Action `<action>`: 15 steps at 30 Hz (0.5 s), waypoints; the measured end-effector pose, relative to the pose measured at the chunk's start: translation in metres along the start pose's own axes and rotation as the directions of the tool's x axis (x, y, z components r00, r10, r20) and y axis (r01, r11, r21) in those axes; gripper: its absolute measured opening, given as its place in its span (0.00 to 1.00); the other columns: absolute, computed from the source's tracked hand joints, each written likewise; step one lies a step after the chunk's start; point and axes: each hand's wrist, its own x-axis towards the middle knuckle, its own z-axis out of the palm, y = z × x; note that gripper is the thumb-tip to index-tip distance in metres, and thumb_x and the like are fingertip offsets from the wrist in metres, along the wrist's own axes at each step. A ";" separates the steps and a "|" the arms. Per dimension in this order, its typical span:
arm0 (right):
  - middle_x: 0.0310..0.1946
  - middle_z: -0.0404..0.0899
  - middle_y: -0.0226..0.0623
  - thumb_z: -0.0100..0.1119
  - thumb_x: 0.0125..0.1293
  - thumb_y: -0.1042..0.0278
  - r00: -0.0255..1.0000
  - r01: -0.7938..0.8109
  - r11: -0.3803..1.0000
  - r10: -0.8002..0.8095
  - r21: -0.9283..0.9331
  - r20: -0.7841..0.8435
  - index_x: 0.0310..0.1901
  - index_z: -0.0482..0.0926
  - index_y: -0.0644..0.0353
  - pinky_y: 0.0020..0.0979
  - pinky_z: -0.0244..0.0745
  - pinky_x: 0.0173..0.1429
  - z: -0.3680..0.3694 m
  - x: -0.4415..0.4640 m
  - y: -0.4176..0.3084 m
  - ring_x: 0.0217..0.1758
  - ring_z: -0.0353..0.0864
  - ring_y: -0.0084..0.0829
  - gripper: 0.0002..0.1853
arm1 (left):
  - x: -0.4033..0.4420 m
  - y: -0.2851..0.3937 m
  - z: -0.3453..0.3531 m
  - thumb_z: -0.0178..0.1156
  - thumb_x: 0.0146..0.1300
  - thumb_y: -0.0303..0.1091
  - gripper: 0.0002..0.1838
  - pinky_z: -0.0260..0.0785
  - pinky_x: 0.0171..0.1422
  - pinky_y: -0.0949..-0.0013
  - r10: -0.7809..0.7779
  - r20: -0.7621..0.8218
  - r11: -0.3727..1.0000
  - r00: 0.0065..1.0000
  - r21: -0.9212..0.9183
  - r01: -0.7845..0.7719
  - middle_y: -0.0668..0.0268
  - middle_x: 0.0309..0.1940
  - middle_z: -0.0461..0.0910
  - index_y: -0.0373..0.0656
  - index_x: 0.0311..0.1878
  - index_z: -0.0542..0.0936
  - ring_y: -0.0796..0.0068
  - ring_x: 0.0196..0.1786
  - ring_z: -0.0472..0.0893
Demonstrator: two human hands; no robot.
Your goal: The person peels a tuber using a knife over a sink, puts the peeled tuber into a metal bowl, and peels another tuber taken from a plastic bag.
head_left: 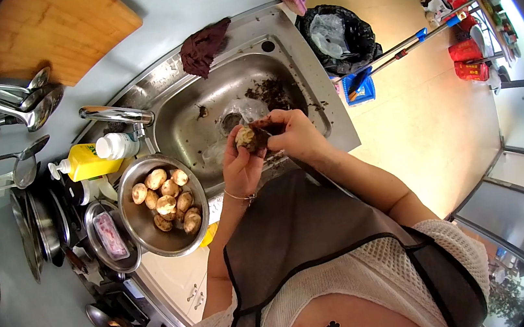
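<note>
Over the near part of the steel sink, my left hand has its fingers wrapped round a partly peeled root vegetable, pale on one side and brown on the other. My right hand is closed at its right side, pinching brown skin against it; whether a tool is in those fingers is hidden. Dark peelings and a clear plastic bag lie in the sink. Left of my hands, a steel bowl holds several peeled, pale-brown root vegetables.
The faucet, a yellow bottle and a white bottle stand left of the sink. A dark red cloth hangs over its back rim. Beyond its right side are a black-lined bin and a blue dustpan.
</note>
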 end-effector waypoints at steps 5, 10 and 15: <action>0.37 0.77 0.34 0.53 0.41 0.84 0.996 -0.081 0.995 0.079 -0.053 -0.030 0.43 0.74 0.71 0.21 0.67 0.49 -0.004 -0.002 -0.010 0.43 0.73 0.23 0.21 | 0.000 0.012 -0.005 0.55 0.57 0.25 0.26 0.60 0.61 0.64 -0.029 0.042 0.995 0.999 0.098 0.025 0.62 0.52 0.68 0.42 0.58 0.60 0.67 0.55 0.68; 0.46 0.73 0.38 0.53 0.40 0.84 0.955 0.187 0.907 -0.258 -0.377 -0.147 0.52 0.67 0.69 0.24 0.64 0.55 -0.002 0.004 0.020 0.51 0.70 0.26 0.30 | 0.003 0.019 -0.018 0.56 0.55 0.22 0.28 0.66 0.56 0.66 -0.011 -0.103 0.949 0.995 0.312 0.042 0.62 0.49 0.70 0.46 0.60 0.60 0.67 0.51 0.72; 0.57 0.60 0.45 0.55 0.39 0.83 0.928 0.350 0.825 -0.368 -0.443 0.048 0.60 0.59 0.64 0.28 0.57 0.63 0.012 -0.005 0.014 0.61 0.61 0.34 0.38 | -0.004 0.025 0.011 0.55 0.57 0.24 0.30 0.68 0.53 0.64 -0.135 -0.223 0.961 0.965 0.207 0.182 0.62 0.50 0.70 0.46 0.62 0.58 0.67 0.50 0.73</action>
